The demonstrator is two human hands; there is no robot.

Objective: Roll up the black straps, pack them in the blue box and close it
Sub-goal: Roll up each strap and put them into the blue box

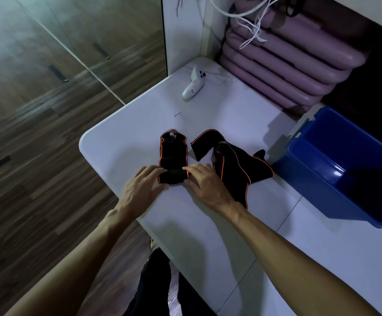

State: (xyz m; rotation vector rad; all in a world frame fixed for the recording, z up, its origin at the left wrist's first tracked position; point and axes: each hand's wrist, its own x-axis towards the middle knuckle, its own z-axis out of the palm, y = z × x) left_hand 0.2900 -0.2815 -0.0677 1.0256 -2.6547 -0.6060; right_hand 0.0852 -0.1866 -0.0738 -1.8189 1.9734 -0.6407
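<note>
Black strap [173, 156] with orange edging lies flat on the white bench [121, 142], its near end folded or rolled under your fingers. Your left hand [140, 185] rests palm down at the strap's left near corner, fingers curled onto the fold, thumb on the bench. Your right hand [205, 181] sits at the right near corner, fingertips pressing the same fold; neither hand is closed into a fist, both pinch lightly at the roll. Second strap [233, 163], also black with orange trim, lies crumpled just right of the first, partly under your right wrist, one end reaching toward the blue box [317, 185]. That box stands at the bench's right edge, open; the inside looks empty, though its far corner is too dark to be sure. A pale latch [300, 125] shows at its far rim. White handheld device [193, 84] with dark buttons lies further back on the bench, a small screw [177, 114] between it and the straps. Stacked purple mats [288, 65] sit behind, white cords [251, 23] dangling over them.
</note>
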